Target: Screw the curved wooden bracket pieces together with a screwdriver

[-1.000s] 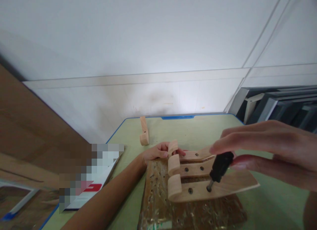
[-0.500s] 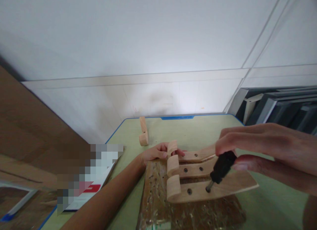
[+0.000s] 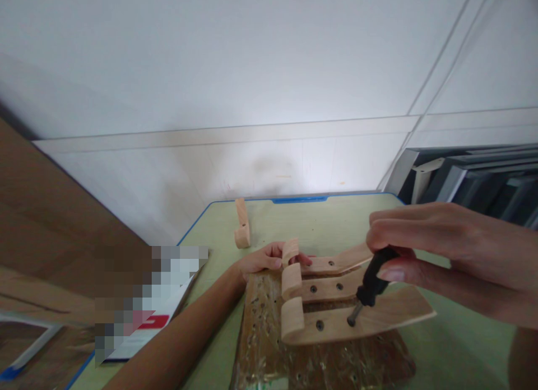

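Observation:
Three curved wooden hook pieces (image 3: pixel 332 321) lie side by side on a brown perforated board (image 3: pixel 269 345) on a green table (image 3: pixel 319 222). My right hand (image 3: pixel 437 250) pinches the black handle of a screwdriver (image 3: pixel 372 281), whose metal tip stands in a hole of the nearest hook piece. My left hand (image 3: pixel 263 258) rests at the board's far left corner, fingers curled against the curled end of the farthest hook piece.
A fourth wooden hook piece (image 3: pixel 242 224) lies alone near the table's far edge. A booklet with a blurred cover (image 3: pixel 147 300) hangs over the table's left edge. Grey frames (image 3: pixel 471 177) lean against the wall at the right. A white wall rises behind.
My right hand's fingers have shifted round the screwdriver handle, thumb now lower on it. The tip stays in the same hole. My left hand has not moved.

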`<state>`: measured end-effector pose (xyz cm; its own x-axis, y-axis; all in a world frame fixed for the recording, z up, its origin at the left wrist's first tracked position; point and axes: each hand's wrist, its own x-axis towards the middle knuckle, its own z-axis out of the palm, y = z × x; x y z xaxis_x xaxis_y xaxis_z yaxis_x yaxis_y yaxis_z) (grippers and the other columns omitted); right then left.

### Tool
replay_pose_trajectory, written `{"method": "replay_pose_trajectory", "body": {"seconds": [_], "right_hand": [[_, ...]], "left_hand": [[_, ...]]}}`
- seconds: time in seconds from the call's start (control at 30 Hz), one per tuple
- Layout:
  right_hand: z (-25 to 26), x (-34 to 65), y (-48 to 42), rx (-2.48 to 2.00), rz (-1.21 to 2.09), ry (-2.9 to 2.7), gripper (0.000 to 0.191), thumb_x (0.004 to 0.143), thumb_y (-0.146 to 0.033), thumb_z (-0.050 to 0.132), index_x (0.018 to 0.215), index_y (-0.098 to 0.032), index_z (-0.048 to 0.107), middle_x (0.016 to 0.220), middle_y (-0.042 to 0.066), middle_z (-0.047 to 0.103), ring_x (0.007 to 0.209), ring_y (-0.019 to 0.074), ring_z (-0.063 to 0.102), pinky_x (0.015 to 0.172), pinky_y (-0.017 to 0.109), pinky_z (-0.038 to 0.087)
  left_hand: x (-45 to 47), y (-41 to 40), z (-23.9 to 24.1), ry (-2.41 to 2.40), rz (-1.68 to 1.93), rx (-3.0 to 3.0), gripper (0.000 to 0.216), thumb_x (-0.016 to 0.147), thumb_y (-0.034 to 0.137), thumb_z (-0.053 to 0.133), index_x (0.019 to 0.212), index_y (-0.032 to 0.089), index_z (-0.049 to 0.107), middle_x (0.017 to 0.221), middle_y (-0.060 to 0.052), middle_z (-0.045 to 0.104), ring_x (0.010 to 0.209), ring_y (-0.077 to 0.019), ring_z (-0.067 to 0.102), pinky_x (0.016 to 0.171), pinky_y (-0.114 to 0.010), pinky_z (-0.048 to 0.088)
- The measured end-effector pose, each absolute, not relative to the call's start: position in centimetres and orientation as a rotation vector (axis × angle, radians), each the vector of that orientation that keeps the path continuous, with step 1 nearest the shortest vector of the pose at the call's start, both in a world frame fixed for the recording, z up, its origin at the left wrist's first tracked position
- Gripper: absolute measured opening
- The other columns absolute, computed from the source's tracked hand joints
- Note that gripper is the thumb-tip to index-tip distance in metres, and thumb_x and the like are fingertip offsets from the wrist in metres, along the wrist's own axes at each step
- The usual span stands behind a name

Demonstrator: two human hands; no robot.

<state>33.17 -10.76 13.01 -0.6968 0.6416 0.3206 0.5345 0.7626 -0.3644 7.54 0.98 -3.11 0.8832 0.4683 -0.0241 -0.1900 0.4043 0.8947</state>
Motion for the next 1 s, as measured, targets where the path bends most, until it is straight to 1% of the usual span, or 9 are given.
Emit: {"method": "replay_pose_trajectory", "body": {"seconds": [0.13, 0.27, 0.37, 0.47, 0.67, 0.77, 0.83, 0.93, 1.0], "right_hand": [[13.27, 33.32, -10.89, -0.971, 0.332, -2.639, 0.007, 0.081, -0.020, 0.052, 0.075, -0.019, 0.048, 0.065, -0.003, 0.049, 0.059, 0.0108, 0.046, 0.054, 0.025, 0.027], [13.45, 33.01, -10.81, -0.947, 0.265, -2.661, 0.010, 0.083, -0.022, 0.049, 0.074, -0.019, 0.047, 0.064, -0.002, 0.049, 0.059, 0.0120, 0.045, 0.056, 0.027, 0.026], [13.44, 32.67, -10.79, -0.953, 0.227, -2.653, 0.017, 0.083, -0.024, 0.049, 0.068, -0.019, 0.043, 0.060, -0.003, 0.046, 0.056, 0.0113, 0.043, 0.055, 0.027, 0.023], [13.41, 32.48, -10.73, -0.981, 0.202, -2.652, 0.023, 0.084, -0.027, 0.048, 0.064, -0.018, 0.040, 0.057, -0.004, 0.043, 0.054, 0.0101, 0.039, 0.054, 0.028, 0.020], [13.26, 32.42, -10.21, -1.009, 0.196, -2.613, 0.019, 0.083, -0.026, 0.049, 0.067, -0.018, 0.043, 0.057, -0.005, 0.040, 0.054, 0.0094, 0.037, 0.053, 0.027, 0.020], [13.09, 32.46, -10.24, -1.003, 0.229, -2.616, 0.012, 0.083, -0.026, 0.050, 0.073, -0.019, 0.047, 0.061, -0.004, 0.045, 0.056, 0.0099, 0.040, 0.053, 0.026, 0.022], [12.96, 32.56, -10.42, -0.979, 0.271, -2.614, 0.006, 0.082, -0.026, 0.052, 0.082, -0.020, 0.051, 0.064, -0.004, 0.050, 0.057, 0.0100, 0.044, 0.054, 0.025, 0.026], [12.90, 32.70, -10.70, -0.910, 0.321, -2.587, 0.018, 0.081, -0.026, 0.053, 0.099, -0.021, 0.051, 0.073, -0.002, 0.057, 0.062, 0.0104, 0.052, 0.057, 0.023, 0.033], [13.09, 32.71, -10.84, -0.852, 0.309, -2.592, 0.022, 0.082, -0.025, 0.053, 0.104, -0.023, 0.052, 0.081, -0.002, 0.061, 0.069, 0.0107, 0.056, 0.061, 0.021, 0.037]], "left_hand": [[7.59, 0.98, -3.16, 0.302, 0.420, 1.079, 0.027, 0.060, 0.021, 0.070, 0.084, 0.010, 0.066, 0.095, -0.009, 0.066, 0.091, -0.0233, 0.059, 0.078, -0.030, 0.043], [7.65, 0.88, -2.91, 0.318, 0.404, 1.083, 0.029, 0.061, 0.020, 0.069, 0.088, 0.012, 0.066, 0.097, -0.009, 0.066, 0.092, -0.0232, 0.059, 0.079, -0.030, 0.043], [7.67, 0.83, -2.77, 0.315, 0.400, 1.082, 0.030, 0.061, 0.020, 0.068, 0.091, 0.013, 0.066, 0.098, -0.009, 0.066, 0.092, -0.0225, 0.059, 0.079, -0.030, 0.043], [7.72, 0.79, -2.75, 0.302, 0.403, 1.077, 0.029, 0.060, 0.021, 0.069, 0.089, 0.013, 0.066, 0.100, -0.009, 0.065, 0.092, -0.0224, 0.059, 0.080, -0.031, 0.043], [7.75, 0.81, -2.92, 0.283, 0.422, 1.071, 0.027, 0.060, 0.020, 0.069, 0.086, 0.013, 0.066, 0.100, -0.009, 0.066, 0.094, -0.0225, 0.059, 0.082, -0.031, 0.042], [7.61, 0.89, -3.06, 0.284, 0.417, 1.070, 0.026, 0.061, 0.019, 0.068, 0.086, 0.013, 0.066, 0.101, -0.009, 0.065, 0.093, -0.0221, 0.059, 0.081, -0.031, 0.042], [7.52, 0.91, -3.13, 0.288, 0.413, 1.071, 0.025, 0.061, 0.019, 0.068, 0.085, 0.013, 0.066, 0.101, -0.009, 0.065, 0.091, -0.0219, 0.060, 0.079, -0.031, 0.043], [7.45, 0.90, -3.13, 0.293, 0.412, 1.073, 0.025, 0.060, 0.019, 0.069, 0.084, 0.012, 0.067, 0.101, -0.009, 0.065, 0.091, -0.0218, 0.059, 0.078, -0.030, 0.043], [7.47, 0.88, -3.08, 0.295, 0.413, 1.074, 0.026, 0.060, 0.019, 0.069, 0.085, 0.012, 0.067, 0.101, -0.010, 0.065, 0.092, -0.0224, 0.059, 0.080, -0.031, 0.043]]}}
